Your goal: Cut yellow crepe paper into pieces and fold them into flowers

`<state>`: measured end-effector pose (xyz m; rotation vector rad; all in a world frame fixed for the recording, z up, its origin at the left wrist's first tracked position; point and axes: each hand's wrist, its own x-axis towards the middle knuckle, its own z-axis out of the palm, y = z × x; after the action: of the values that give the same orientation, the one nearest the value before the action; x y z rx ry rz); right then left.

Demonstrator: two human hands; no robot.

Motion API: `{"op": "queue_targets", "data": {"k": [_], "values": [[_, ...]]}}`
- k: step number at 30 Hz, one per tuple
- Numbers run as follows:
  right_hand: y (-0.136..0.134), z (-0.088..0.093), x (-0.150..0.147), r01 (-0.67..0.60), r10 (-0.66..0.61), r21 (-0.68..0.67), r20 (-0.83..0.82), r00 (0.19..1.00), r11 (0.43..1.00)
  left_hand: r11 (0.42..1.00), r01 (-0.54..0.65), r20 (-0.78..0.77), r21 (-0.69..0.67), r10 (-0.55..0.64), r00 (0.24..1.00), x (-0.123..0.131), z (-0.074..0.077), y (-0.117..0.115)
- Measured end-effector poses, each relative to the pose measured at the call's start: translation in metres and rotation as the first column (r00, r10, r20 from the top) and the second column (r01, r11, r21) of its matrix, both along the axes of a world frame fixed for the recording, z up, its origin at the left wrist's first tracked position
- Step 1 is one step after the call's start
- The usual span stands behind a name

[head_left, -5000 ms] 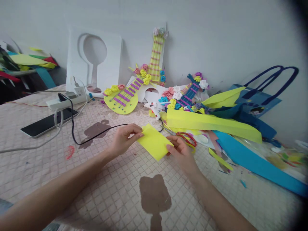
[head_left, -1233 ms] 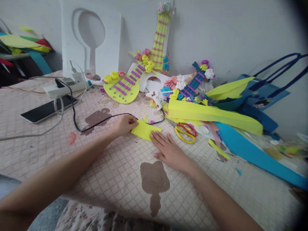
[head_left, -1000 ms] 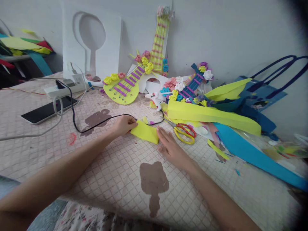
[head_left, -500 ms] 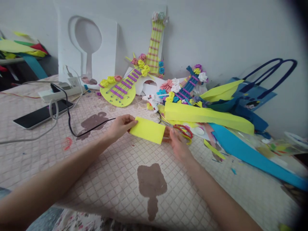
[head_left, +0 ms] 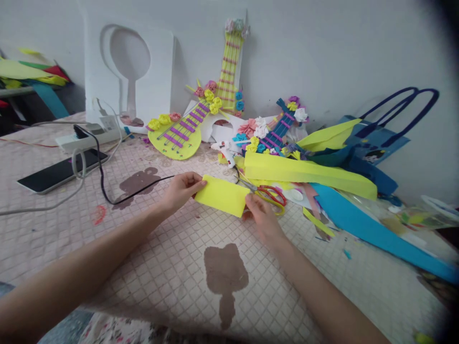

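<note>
A small rectangle of yellow crepe paper (head_left: 221, 195) is stretched between my hands, above the table. My left hand (head_left: 186, 185) pinches its left end, thumb on top and the other fingers behind. At the right end, my right hand (head_left: 258, 210) has closed on the edge between thumb and fingers. Just behind the right hand lie scissors (head_left: 270, 195) with red and yellow handles. A white glue gun (head_left: 225, 150) sits farther back, beyond the paper. A long strip of yellow paper (head_left: 308, 173) lies to its right.
Decorated paper guitars, one yellow (head_left: 175, 143) and one blue (head_left: 278, 131), lean at the back near a white cut-out board (head_left: 159, 76). A tablet (head_left: 62, 169), a power strip (head_left: 77, 141) and cables lie left. Blue paper (head_left: 362, 224) and a blue bag (head_left: 387, 138) are right.
My right hand has closed on the right edge of the yellow paper, where its thumb was apart before. The paper has shifted very slightly; the left hand keeps its pinch.
</note>
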<state>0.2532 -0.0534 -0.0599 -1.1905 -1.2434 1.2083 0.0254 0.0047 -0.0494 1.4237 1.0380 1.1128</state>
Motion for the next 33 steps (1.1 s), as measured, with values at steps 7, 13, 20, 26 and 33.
{"op": "queue_targets", "data": {"k": [7,13,20,26,33], "values": [[0.0038,-0.0006,0.0026,0.096,-0.096,0.005,-0.022,0.995,0.995,0.998,0.050,0.006,-0.031,-0.049,0.999,0.0042,-0.0033,-0.0028],[-0.0022,-0.0007,0.0001,-0.066,0.067,-0.087,0.016,0.998,0.994,0.997,-0.019,0.060,-0.070,0.023,0.998,0.0017,-0.0028,-0.0008],[-0.0020,0.0035,0.0006,-0.042,0.042,-0.056,0.006,0.999,0.998,0.995,0.006,0.049,-0.104,-0.001,0.999,0.0027,-0.0011,-0.0032],[0.0024,0.0039,0.0057,0.107,-0.107,0.002,-0.023,0.994,0.994,0.992,0.044,0.018,-0.114,-0.042,0.999,0.0094,-0.0034,-0.0057],[0.0007,0.0015,0.0073,-0.087,0.086,-0.112,-0.012,0.996,0.990,0.981,-0.021,0.065,-0.191,0.034,0.997,0.0094,-0.0023,-0.0048]]}}
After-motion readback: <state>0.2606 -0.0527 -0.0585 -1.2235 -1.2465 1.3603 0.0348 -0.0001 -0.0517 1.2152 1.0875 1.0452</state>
